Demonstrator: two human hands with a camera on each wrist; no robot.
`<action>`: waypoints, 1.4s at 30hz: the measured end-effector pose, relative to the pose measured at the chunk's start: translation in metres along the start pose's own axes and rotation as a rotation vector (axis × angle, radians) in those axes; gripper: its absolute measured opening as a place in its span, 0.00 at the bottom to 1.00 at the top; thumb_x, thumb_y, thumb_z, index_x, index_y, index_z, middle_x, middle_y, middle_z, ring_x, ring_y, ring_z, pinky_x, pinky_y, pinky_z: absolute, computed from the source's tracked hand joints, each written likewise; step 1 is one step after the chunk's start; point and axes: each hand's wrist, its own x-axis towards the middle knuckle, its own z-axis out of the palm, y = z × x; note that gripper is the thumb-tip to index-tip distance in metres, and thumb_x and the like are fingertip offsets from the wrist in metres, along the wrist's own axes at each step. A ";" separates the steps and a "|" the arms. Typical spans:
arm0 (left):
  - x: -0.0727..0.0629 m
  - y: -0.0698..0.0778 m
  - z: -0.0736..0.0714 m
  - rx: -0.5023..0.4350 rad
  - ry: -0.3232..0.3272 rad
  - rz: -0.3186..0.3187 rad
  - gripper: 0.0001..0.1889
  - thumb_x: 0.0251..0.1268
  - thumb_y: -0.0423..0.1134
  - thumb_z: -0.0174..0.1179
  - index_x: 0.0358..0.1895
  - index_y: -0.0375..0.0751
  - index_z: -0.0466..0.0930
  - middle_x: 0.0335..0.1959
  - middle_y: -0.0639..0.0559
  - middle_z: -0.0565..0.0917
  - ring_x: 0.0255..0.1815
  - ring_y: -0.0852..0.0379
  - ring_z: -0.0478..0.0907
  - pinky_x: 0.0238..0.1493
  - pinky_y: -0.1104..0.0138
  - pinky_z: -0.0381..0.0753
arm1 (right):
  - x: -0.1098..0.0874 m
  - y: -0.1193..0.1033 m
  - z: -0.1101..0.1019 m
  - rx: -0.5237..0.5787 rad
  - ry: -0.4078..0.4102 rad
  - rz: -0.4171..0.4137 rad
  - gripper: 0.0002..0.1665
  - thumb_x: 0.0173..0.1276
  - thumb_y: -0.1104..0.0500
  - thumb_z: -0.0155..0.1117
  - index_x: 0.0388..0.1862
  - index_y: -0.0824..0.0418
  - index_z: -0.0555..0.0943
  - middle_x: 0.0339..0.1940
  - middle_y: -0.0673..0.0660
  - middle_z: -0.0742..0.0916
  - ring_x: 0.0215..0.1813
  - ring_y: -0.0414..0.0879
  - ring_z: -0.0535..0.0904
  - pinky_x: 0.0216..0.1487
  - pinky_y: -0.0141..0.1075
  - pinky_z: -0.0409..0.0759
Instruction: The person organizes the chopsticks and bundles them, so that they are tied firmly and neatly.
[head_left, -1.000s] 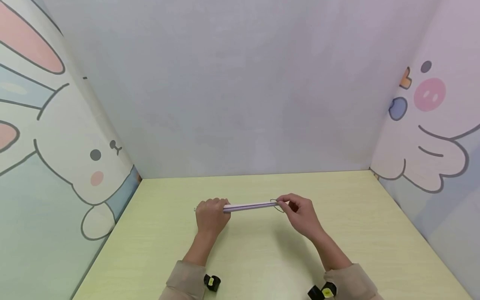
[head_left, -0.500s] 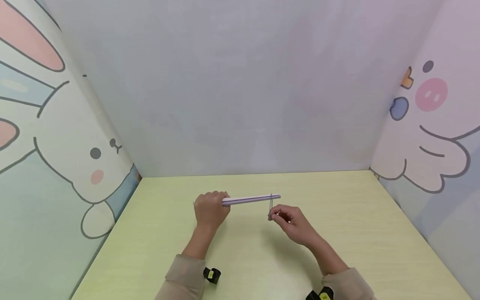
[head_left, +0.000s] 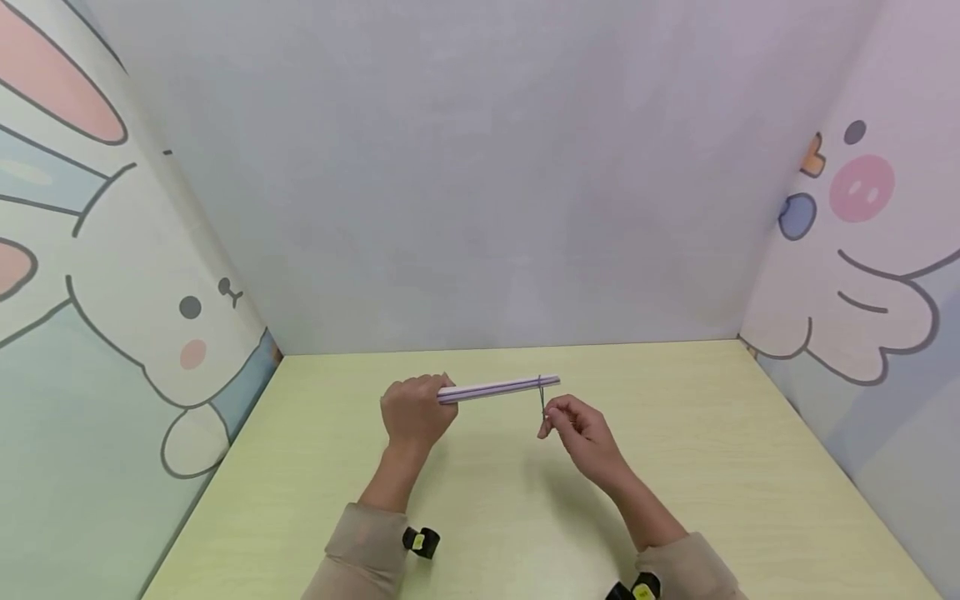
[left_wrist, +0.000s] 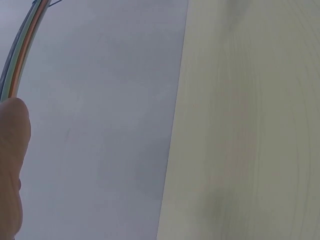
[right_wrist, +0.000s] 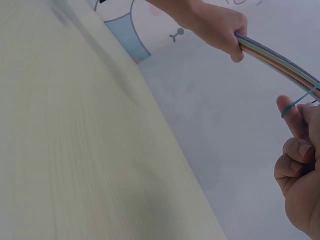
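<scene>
A bundle of long thin sticks (head_left: 495, 388) is held above the table, its right end slightly higher; their exact kind is unclear. My left hand (head_left: 414, 410) grips the bundle's left end in a fist. Green, orange and dark sides of the sticks (left_wrist: 22, 55) show in the left wrist view. A thin blue-green rubber band (head_left: 542, 402) loops round the bundle near its free right end. Below that end, my right hand (head_left: 588, 437) pulls the band downward. In the right wrist view, the band (right_wrist: 299, 101) catches on a fingertip, with other fingers curled.
The pale yellow table (head_left: 480, 517) lies beneath both hands. A plain grey wall (head_left: 495, 183) stands behind it, with cartoon-printed side panels (head_left: 862, 275) at left and right. Black wrist cameras (head_left: 422, 542) sit at the sleeves.
My right hand has drawn the rubber band from the bundle's right end to a taut loop below, then risen slightly. The left hand has lifted the sticks and moved a little left.
</scene>
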 end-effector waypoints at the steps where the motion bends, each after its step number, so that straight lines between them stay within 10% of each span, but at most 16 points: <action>1: 0.001 0.000 0.000 0.003 0.005 -0.002 0.17 0.50 0.37 0.58 0.08 0.48 0.65 0.06 0.58 0.59 0.13 0.60 0.47 0.12 0.66 0.50 | 0.000 0.000 0.001 -0.025 0.007 0.007 0.06 0.79 0.68 0.51 0.43 0.66 0.77 0.29 0.61 0.87 0.18 0.38 0.64 0.19 0.33 0.63; 5: 0.002 0.001 0.000 0.026 0.014 -0.021 0.19 0.51 0.38 0.57 0.07 0.47 0.62 0.05 0.57 0.58 0.13 0.60 0.45 0.12 0.66 0.47 | 0.000 0.002 0.010 -0.136 -0.020 -0.095 0.07 0.71 0.72 0.60 0.40 0.62 0.81 0.26 0.56 0.88 0.16 0.32 0.63 0.17 0.29 0.61; 13: 0.000 0.003 0.000 0.050 -0.086 -0.073 0.20 0.51 0.37 0.58 0.07 0.48 0.62 0.06 0.58 0.55 0.14 0.60 0.45 0.14 0.67 0.43 | -0.002 -0.005 0.031 -0.460 -0.075 -0.705 0.10 0.68 0.62 0.69 0.46 0.62 0.88 0.34 0.51 0.88 0.29 0.34 0.80 0.31 0.21 0.75; 20: -0.001 0.006 -0.003 0.034 -0.093 -0.057 0.20 0.52 0.35 0.60 0.07 0.48 0.63 0.05 0.58 0.56 0.13 0.62 0.45 0.15 0.68 0.43 | -0.007 -0.020 0.046 -0.622 -0.037 -0.826 0.29 0.75 0.48 0.58 0.67 0.66 0.77 0.36 0.50 0.88 0.28 0.35 0.82 0.32 0.23 0.77; 30: 0.003 0.009 -0.009 -0.018 0.006 -0.060 0.19 0.51 0.35 0.56 0.07 0.47 0.62 0.05 0.58 0.57 0.14 0.62 0.45 0.14 0.67 0.44 | -0.015 -0.021 0.058 -0.129 0.217 -0.584 0.43 0.80 0.57 0.49 0.80 0.73 0.41 0.38 0.62 0.89 0.15 0.37 0.72 0.19 0.25 0.71; 35: 0.008 0.011 -0.014 -0.009 0.048 -0.042 0.19 0.53 0.36 0.55 0.07 0.46 0.62 0.04 0.57 0.58 0.13 0.61 0.45 0.13 0.67 0.45 | -0.021 -0.037 0.061 0.103 0.306 -0.227 0.38 0.80 0.69 0.44 0.83 0.62 0.44 0.42 0.49 0.90 0.14 0.43 0.72 0.16 0.32 0.70; 42: 0.009 0.013 -0.016 0.000 0.067 -0.026 0.19 0.53 0.36 0.55 0.07 0.46 0.63 0.04 0.56 0.59 0.12 0.60 0.46 0.13 0.67 0.46 | -0.016 -0.045 0.061 0.220 0.248 0.089 0.34 0.83 0.60 0.46 0.81 0.66 0.51 0.40 0.52 0.91 0.15 0.42 0.77 0.23 0.31 0.75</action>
